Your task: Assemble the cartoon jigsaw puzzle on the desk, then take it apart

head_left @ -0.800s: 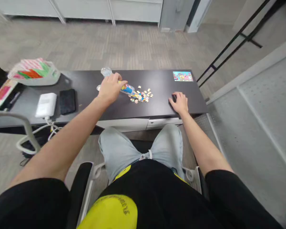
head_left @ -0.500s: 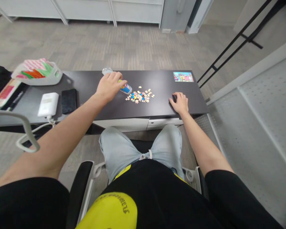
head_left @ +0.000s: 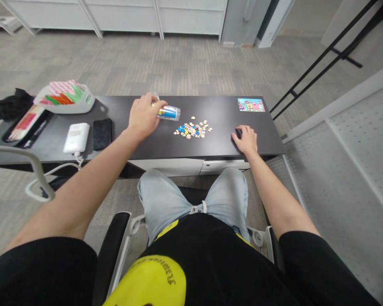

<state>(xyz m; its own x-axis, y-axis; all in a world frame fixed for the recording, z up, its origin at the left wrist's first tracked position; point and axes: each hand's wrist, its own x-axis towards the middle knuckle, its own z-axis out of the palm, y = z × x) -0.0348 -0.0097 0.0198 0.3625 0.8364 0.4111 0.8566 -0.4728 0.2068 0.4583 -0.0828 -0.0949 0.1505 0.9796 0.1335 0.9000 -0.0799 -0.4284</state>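
My left hand (head_left: 145,114) is closed around a clear plastic bottle (head_left: 170,112) with a blue and yellow label. The bottle is tipped almost level above the table, its base end pointing right. Part of it is hidden behind my fingers. Below and to the right, a loose heap of small jigsaw puzzle pieces (head_left: 194,129) lies on the dark table (head_left: 166,146). My right hand (head_left: 247,139) rests on the table to the right of the pieces, thumb and fingers apart. A dark patch shows between them; whether it is shadow or an object, I cannot tell.
A colourful picture card (head_left: 251,105) lies at the far right corner. To the left are a black phone (head_left: 102,134), a white power bank (head_left: 76,138) with a cable, a white basket (head_left: 79,106) of bright packets, and a black tray (head_left: 25,127). A metal panel (head_left: 344,170) stands at the right.
My left hand has turned the bottle from a slant to nearly level. The whole view has shifted slightly. The right hand and the puzzle pieces look unmoved on the table.
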